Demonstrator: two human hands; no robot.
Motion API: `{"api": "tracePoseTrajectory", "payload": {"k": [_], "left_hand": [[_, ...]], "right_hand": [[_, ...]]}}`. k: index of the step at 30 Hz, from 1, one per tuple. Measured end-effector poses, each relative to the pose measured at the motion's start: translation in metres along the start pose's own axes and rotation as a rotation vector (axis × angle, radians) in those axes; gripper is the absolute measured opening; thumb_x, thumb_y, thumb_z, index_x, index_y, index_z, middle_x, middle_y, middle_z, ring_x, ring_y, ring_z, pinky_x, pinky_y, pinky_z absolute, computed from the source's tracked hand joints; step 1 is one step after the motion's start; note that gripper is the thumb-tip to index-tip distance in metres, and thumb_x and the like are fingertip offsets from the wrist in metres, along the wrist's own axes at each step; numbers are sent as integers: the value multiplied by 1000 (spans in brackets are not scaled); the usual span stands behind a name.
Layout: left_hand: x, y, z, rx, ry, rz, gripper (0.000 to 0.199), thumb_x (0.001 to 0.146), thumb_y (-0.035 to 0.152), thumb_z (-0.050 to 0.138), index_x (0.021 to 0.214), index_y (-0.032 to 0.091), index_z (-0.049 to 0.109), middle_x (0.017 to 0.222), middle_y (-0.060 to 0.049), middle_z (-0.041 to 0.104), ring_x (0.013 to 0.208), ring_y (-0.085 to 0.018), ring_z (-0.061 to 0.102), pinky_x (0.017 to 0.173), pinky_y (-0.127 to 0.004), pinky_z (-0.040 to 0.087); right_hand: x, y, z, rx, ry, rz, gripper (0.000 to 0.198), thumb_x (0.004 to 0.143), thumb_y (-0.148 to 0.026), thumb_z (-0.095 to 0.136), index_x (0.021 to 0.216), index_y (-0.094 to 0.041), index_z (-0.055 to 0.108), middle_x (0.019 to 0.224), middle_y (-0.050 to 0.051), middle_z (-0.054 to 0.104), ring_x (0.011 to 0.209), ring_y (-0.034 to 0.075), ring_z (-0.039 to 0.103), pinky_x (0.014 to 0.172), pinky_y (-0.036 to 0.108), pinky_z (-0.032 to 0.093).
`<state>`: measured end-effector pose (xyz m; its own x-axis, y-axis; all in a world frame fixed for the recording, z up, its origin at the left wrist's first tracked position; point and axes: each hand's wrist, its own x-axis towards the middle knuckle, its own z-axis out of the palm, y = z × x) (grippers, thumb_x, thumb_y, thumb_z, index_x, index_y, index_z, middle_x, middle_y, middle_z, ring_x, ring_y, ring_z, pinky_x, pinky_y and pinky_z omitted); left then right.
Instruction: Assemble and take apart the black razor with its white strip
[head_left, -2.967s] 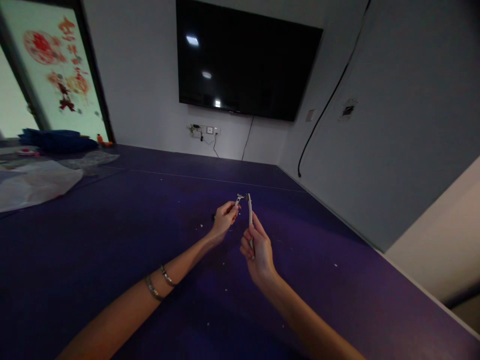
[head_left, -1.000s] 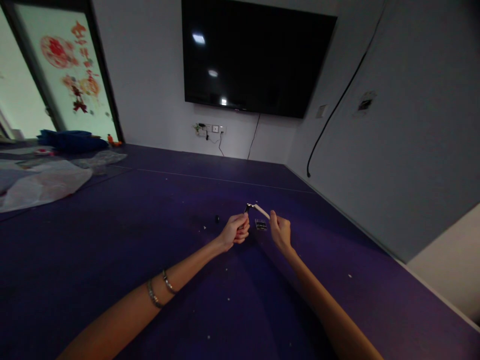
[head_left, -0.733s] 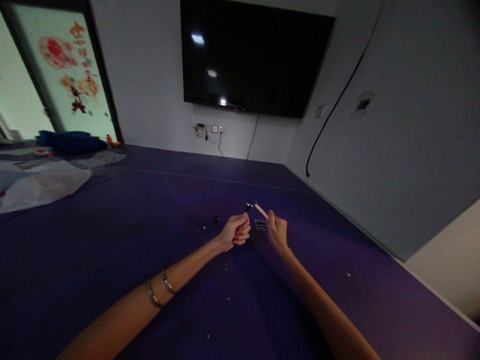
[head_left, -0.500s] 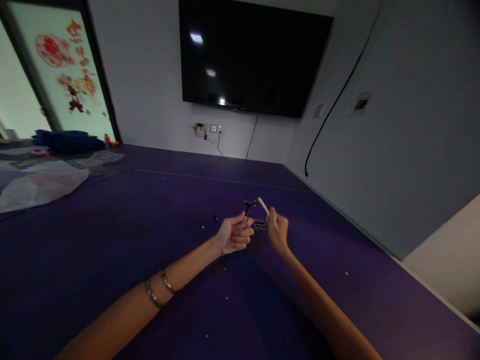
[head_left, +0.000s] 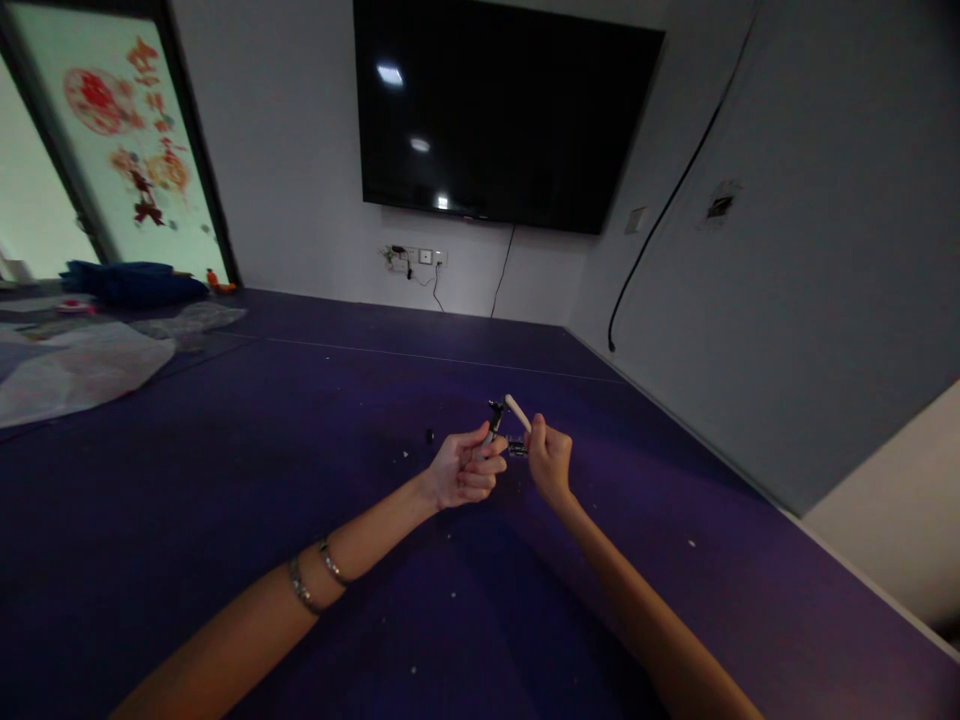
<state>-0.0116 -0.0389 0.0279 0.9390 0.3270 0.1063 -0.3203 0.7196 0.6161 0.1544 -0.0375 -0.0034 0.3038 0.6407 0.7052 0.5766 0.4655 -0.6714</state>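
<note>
Our left hand [head_left: 471,469] has its fingers curled round the razor [head_left: 494,418], head raised above the purple floor [head_left: 285,450]; our right hand [head_left: 550,460] is fisted on the pale brush [head_left: 517,412], tip just beside that head. We'd best steady the razor and stroke lightly.

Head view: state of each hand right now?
Left hand: closed, holding a razor.
Right hand: closed, holding a pale stick.
</note>
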Motion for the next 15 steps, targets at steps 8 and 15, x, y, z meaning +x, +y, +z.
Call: {"api": "tracePoseTrajectory", "payload": {"k": [8,15], "left_hand": [[2,4,0,76,74,66,31,90,41,33,75,17,46,48,7,26,31,-3,12,27,-14,11],[16,2,-26,473,409,362,21,83,36,49,79,16,52,60,1,48,50,-8,47,44,-18,38]], "right_hand": [[2,19,-7,17,38,117,50,86,-47,33,45,-18,39,41,-3,36,41,9,34,45,24,24],[13,-13,-6,338,-77,293,45,82,-55,39,60,-17,49,46,-5,37,40,7,34,40,21,26]]}}
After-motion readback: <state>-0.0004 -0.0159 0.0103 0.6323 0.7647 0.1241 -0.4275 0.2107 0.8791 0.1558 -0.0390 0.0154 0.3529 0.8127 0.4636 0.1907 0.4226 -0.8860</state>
